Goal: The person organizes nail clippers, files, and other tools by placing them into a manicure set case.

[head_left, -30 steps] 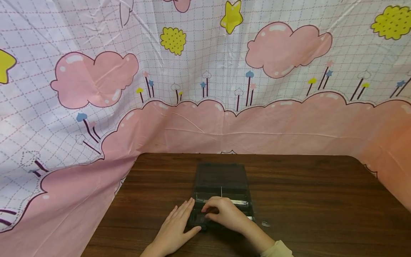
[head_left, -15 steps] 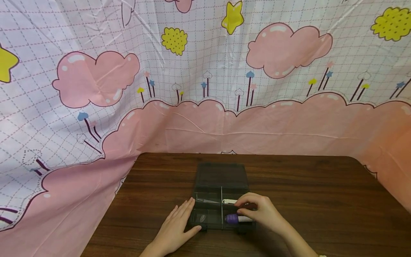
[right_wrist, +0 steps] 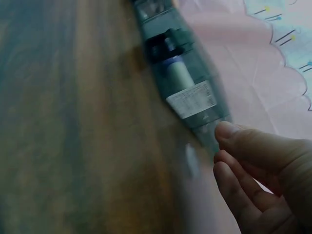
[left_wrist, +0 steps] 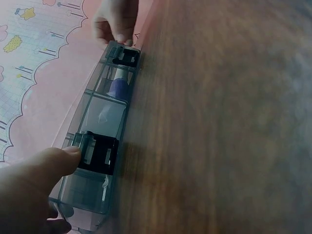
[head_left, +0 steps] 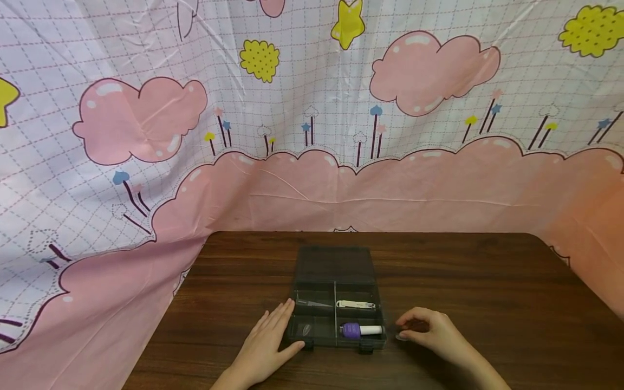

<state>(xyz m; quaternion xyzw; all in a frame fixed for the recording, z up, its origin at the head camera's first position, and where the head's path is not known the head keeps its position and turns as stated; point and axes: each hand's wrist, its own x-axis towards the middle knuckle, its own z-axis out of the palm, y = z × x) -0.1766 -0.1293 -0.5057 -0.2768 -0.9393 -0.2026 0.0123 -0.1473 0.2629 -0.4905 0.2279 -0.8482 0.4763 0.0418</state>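
Observation:
A dark see-through box (head_left: 336, 342) with compartments stands with its lid (head_left: 336, 264) folded back. A purple nail polish bottle (head_left: 350, 331) with a white cap lies front right, and nail clippers (head_left: 356, 305) lie behind it. Front left is a small clear oval piece (head_left: 306, 329); back left, a slim pointed grey item (head_left: 312, 303). My left hand (head_left: 265, 341) rests straight-fingered along the box's left side, thumb by a front latch (left_wrist: 97, 152). My right hand (head_left: 436, 331) is bent over another clear oval piece (right_wrist: 191, 161) on the table, fingertips close to it, thumb and fingers apart.
The dark wood table (head_left: 487, 292) reaches back to a pink and white patterned cloth (head_left: 302, 189) hanging behind and at both sides. A white label (right_wrist: 192, 100) is stuck on the box's right end.
My right hand has left the front-left compartment, crossed over the box to the right and come down beside the clear oval piece on the table. My left hand has stayed put.

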